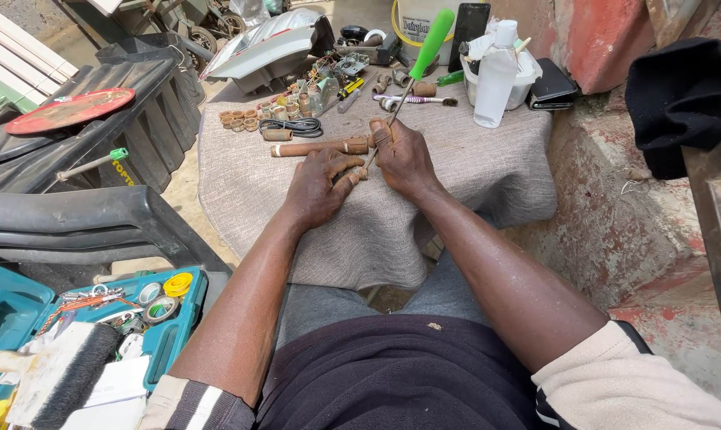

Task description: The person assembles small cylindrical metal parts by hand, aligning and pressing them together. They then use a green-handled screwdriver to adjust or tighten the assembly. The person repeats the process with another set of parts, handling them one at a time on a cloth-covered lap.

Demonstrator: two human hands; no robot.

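Observation:
My right hand [404, 155] grips a screwdriver with a green handle [430, 44]; its thin shaft slants down to a small brownish part pinned under my fingers. My left hand [320, 183] presses down on that small part [357, 173] on the grey cloth [456, 175], fingers spread over it. A long rusty brown rod [312, 148] lies on the cloth just beyond my left hand, touching my right hand's fingers at its right end.
Small brown rings [241, 119], a coiled black cable [290, 127], a circuit board and small parts lie at the cloth's far edge. A white bottle [496, 76] and tub stand far right. An open teal toolbox [97, 334] sits near left. Black plastic chairs are on the left.

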